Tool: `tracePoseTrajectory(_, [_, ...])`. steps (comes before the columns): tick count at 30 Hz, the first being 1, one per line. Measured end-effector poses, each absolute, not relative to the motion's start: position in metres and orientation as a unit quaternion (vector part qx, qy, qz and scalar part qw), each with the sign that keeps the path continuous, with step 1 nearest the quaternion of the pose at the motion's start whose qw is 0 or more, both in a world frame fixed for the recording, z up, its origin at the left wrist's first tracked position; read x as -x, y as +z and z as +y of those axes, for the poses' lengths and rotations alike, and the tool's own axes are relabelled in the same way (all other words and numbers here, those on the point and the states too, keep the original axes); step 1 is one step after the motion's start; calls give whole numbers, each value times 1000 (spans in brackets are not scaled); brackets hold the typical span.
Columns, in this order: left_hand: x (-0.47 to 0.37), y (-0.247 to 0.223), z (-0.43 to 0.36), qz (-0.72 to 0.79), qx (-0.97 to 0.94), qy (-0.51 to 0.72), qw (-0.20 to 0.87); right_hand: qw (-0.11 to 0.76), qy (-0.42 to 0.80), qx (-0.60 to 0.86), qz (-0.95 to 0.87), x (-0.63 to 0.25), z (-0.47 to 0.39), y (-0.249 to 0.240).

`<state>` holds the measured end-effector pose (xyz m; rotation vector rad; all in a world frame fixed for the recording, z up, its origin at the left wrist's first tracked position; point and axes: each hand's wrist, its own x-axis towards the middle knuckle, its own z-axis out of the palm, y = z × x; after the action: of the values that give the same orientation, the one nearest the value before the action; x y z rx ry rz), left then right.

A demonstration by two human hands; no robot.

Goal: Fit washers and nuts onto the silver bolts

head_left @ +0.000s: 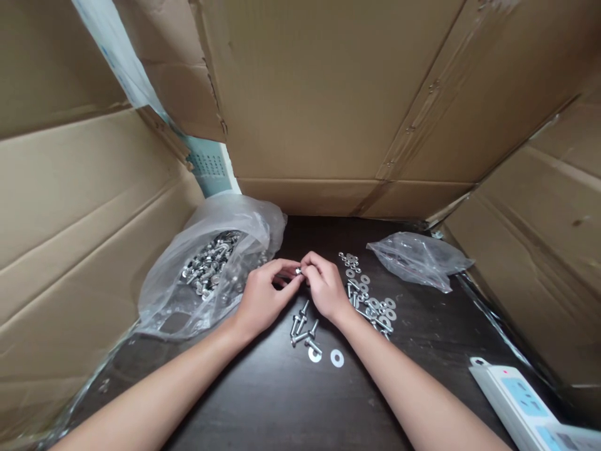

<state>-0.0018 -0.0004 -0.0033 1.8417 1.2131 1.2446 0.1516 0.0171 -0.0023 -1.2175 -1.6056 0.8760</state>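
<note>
Above the table [263, 401]: small metal fastener [298, 271], mostly hidden, beyond the loose bolts [301, 322].
Left hand [263, 297]: thumb and fingers pinched nearly closed on the fastener.
Right hand [325, 287]: fingertips curled tight, apparently gripping its other side.
Step in hand: judged as two-handed fingertip handling of the fastener.
Next move: likely calls for a steady left pinch and fine right-finger control.
Blue panel [207, 164]: rows of dark characters, illegible.
Power strip [509, 388]: no readable brand.

Head view, near, above and behind the hands [258, 298]; facing forward and down
</note>
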Motion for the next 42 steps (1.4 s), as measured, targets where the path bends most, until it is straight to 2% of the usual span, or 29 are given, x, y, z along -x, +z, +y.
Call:
tracePoseTrajectory(4, [2, -3, 0, 454, -698, 465, 300, 441, 343, 507, -657, -150, 18, -4])
tracePoseTrajectory(14, [1, -3, 1, 462, -693, 469, 294, 470, 353, 486, -647, -152, 16, -2])
tracePoseTrajectory(30, [1, -2, 0, 458, -694, 469, 297, 438, 369, 482, -663, -154, 17, -2])
tracePoseTrajectory(42, [2, 0, 0, 459, -699, 463, 294, 473, 376, 468, -645, -154, 18, -2])
